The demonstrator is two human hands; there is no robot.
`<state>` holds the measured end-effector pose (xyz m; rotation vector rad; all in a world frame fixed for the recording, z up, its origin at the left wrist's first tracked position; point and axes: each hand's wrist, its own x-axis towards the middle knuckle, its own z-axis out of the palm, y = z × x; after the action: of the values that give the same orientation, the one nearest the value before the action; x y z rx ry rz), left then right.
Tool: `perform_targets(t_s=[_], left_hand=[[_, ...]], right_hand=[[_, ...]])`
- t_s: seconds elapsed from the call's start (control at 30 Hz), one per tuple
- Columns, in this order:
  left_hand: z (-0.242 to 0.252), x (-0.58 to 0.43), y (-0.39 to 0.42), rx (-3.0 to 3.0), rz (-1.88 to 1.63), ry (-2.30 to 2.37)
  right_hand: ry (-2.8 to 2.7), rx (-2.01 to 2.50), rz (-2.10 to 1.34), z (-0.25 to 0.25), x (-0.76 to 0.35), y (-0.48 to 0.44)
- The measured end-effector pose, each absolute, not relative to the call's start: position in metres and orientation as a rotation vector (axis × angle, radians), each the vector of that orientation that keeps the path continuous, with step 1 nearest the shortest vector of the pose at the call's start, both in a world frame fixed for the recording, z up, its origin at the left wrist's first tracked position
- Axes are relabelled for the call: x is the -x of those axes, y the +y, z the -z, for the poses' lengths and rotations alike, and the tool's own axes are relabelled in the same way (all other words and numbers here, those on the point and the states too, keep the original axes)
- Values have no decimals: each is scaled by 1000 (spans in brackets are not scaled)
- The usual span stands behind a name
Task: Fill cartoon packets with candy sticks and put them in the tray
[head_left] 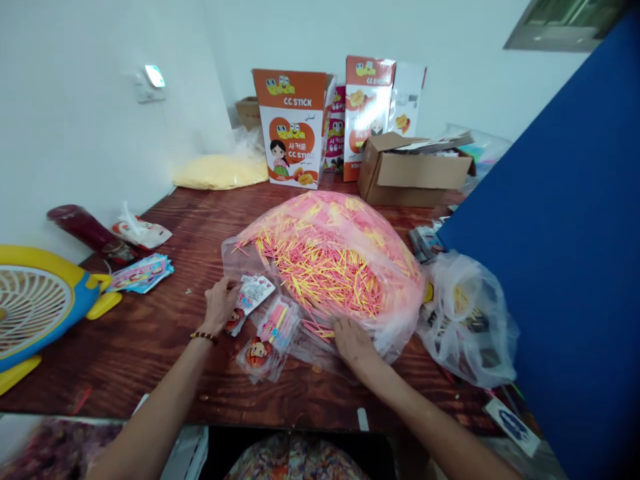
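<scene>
In the head view, a large, rounded bag of clear, pinkish plastic (400,270) lay on the dark reddish-brown wood-grain table (140,340), heaped with thin pink and yellow sticks (325,267). At its 8 o'clock, the left hand (220,307) was beside a small group of flat, printed white-and-red plastic packets (257,290), its fingers bent towards them; whether they gripped one could not be told. Between 5 and 6 o'clock, the right hand (353,340) lay palm down at the bag's near edge, fingers curled by some loose sticks, their grasp unclear. At 7 o'clock, between the hands, lay clear packets of pink sticks with a red-haired cartoon figure (270,340). An open brown cardboard box (420,177) stood between 1 and 2 o'clock, a crumpled, translucent white plastic bag (467,327) at 4, and a yellow-and-blue fan (75,300) at 9.
</scene>
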<state>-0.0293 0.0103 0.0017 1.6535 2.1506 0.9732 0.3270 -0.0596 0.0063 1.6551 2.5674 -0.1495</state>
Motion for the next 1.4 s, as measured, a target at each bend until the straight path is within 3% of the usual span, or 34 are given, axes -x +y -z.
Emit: perform_targets(t_s=[0.2,0.4,0.47,0.67,0.83,1.07,1.13,1.3,1.4], left_hand=[[-16,33,1,-1530,-1238,2058],[-35,17,-10,-1152,-1549,1685],[-43,6,-15,-1077,-1586,1596],[-61,-26,-34,-987,-1563,1477],[-73,-49,-47,-902,-1557,1417],[-78,-72,-64,-911,-1378,1349],[-75,-80,-68,-916,-1330,1327],[-65,-105,-78,-1051,-1146,1272],[-61,-118,-80,-1163,-1037,1259]], right_hand=[[2707,-1836,675,1,-341,-48],[2701,-2118,1942,-1,-342,-54],[2557,-2187,2147,-1,-339,-60],[2548,-2212,1921,10,-333,-68],[2565,-2157,2094,11,-332,-72],[2669,-2236,1778,11,-329,-75],[2568,-2300,1943,12,-327,-72],[1932,-2246,2840,-2,-324,-59],[1989,-2002,2955,-28,-327,-52]])
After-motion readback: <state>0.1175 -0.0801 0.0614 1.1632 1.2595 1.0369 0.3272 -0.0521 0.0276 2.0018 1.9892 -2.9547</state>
